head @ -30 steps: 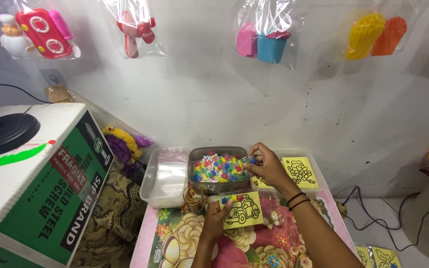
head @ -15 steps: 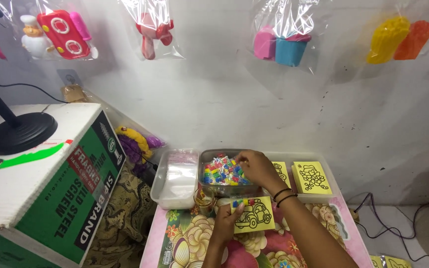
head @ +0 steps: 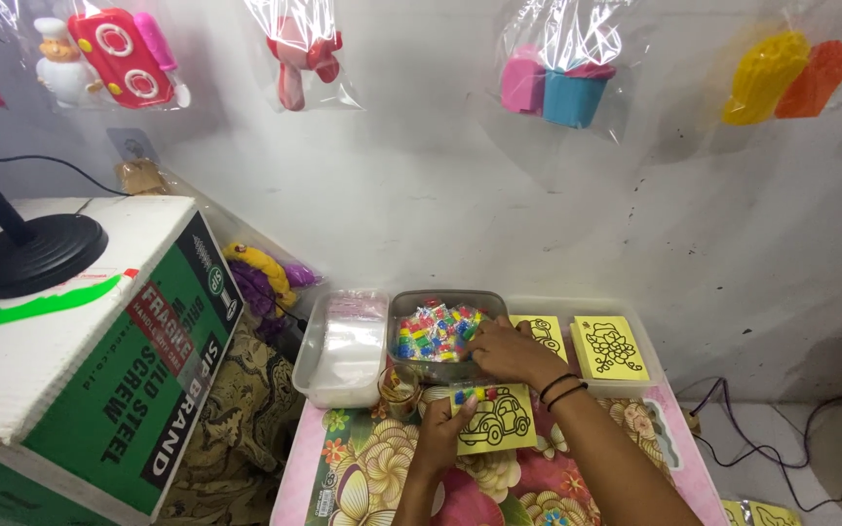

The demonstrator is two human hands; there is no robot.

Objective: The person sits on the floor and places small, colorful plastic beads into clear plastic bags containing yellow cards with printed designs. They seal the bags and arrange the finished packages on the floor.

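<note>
My left hand [head: 443,434] holds a yellow card with a black car outline [head: 495,420] flat on the flowered tablecloth; a few small coloured pieces sit on the card's top edge. My right hand [head: 502,352] reaches into a grey tray [head: 403,305] filled with small bright packets [head: 429,332], its fingers closed among them. Two black bands circle my right wrist.
A clear tub of plastic bags [head: 341,347] sits left of the tray. Two more yellow outline cards [head: 611,347] lie in a tray to the right. A small glass [head: 399,386] stands near my left hand. A large green-and-white carton [head: 99,360] with a black lamp base stands at left. Bagged toys hang on the wall.
The view has tilted down and shifted slightly. My right hand has stayed in the packet tray and my left hand has stayed on the car card.
</note>
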